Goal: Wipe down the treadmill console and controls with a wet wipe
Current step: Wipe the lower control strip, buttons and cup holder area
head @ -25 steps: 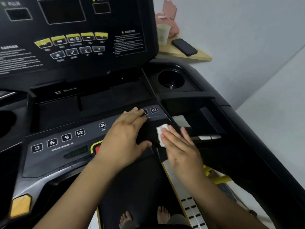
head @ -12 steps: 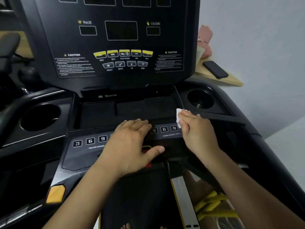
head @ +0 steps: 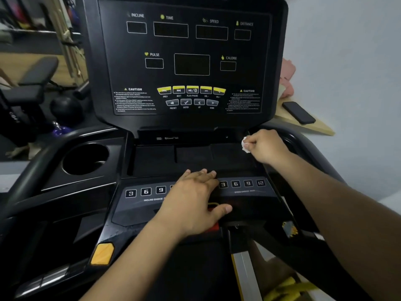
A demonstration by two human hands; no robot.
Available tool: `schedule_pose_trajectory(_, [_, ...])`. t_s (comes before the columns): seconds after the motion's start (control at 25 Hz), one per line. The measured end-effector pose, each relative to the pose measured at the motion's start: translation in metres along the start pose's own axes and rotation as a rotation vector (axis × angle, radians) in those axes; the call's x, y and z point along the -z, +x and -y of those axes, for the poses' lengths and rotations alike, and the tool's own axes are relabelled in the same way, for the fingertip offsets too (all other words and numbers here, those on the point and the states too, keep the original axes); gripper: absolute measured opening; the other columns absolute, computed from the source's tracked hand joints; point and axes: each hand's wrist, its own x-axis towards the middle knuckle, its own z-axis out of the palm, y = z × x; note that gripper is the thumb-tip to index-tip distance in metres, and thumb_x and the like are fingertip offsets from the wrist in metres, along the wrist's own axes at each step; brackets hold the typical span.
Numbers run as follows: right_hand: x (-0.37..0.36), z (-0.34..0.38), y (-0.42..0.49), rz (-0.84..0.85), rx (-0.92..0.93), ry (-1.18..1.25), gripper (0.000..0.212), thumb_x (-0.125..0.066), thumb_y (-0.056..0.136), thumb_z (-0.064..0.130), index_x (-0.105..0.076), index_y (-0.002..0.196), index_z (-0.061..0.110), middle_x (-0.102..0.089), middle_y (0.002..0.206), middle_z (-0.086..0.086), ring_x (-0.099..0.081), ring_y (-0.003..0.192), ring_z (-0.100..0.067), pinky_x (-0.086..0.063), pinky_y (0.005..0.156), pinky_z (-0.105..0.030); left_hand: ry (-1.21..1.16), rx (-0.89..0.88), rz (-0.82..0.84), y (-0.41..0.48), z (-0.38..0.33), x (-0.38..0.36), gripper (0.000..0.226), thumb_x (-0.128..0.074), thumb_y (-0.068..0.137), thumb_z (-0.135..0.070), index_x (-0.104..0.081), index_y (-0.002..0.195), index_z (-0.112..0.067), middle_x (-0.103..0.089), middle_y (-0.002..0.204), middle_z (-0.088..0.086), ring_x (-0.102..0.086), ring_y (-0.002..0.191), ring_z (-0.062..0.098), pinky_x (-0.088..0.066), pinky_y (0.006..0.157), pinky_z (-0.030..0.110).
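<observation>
The black treadmill console fills the upper middle, with dark displays and a row of yellow buttons. Below it lies a recessed tray, then a grey control strip with numbered keys. My right hand is closed around a crumpled white wet wipe at the tray's far right corner, just under the console's lower edge. My left hand lies flat on the middle of the control strip, fingers together, covering part of the keys and a red stop button.
A round cup holder sits left of the tray. A wooden shelf at the right carries a black phone and something pink. Gym gear and a dark ball stand at the left. A yellow pad marks the lower left handrail.
My right hand has carried the wipe from the right edge of the control strip up and back to the tray's far right corner. The view has tilted up. My left hand has stayed put.
</observation>
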Motion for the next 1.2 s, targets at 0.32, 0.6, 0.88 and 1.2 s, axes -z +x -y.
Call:
schedule_pose_trajectory(0.32, [-0.007,-0.010,-0.077,-0.207,0.073,0.032,0.019,-0.057,0.096,0.021,-0.075,0.098,0.015,-0.070,0.076,-0.004,-0.059,0.065,-0.015,-0.042,0.059,-0.023,-0.144,-0.017,-0.050,-0.001,0.012,0.000,0.068,-0.051,0.090,-0.060,-0.043,0.145,-0.021,-0.033,0.157,-0.008,-0.019,0.147,0.003,-0.007,0.122,0.027])
schedule_pose_trajectory(0.6, [-0.015,0.015,-0.104,-0.212,0.054,-0.270,0.015,-0.055,0.098,0.024,-0.066,0.089,0.021,-0.065,0.068,0.001,-0.062,0.060,-0.019,-0.039,0.052,-0.028,-0.177,-0.031,-0.045,0.000,0.012,-0.001,0.064,-0.056,0.091,-0.052,-0.044,0.145,-0.019,-0.036,0.156,-0.007,-0.021,0.146,0.004,-0.008,0.123,0.028])
schedule_pose_trajectory(0.88, [-0.051,0.135,-0.116,-0.115,0.237,0.153,0.020,-0.055,0.084,0.008,-0.059,0.086,0.028,-0.066,0.075,-0.006,-0.064,0.072,-0.033,-0.034,0.055,-0.030,-0.428,0.197,-0.283,-0.010,0.043,0.040,0.018,-0.071,0.081,-0.031,-0.064,0.094,-0.020,-0.067,0.092,-0.006,-0.062,0.088,0.010,-0.047,0.078,0.023])
schedule_pose_trajectory(1.2, [-0.038,0.220,-0.103,0.255,0.004,1.363,0.022,-0.051,0.097,0.002,-0.072,0.100,0.007,-0.074,0.102,-0.011,-0.067,0.091,-0.016,-0.053,0.085,-0.025,-1.059,0.429,-0.480,-0.061,0.107,0.058,0.030,-0.070,0.083,-0.045,-0.067,0.106,-0.026,-0.074,0.098,-0.005,-0.069,0.094,0.013,-0.054,0.083,0.034])
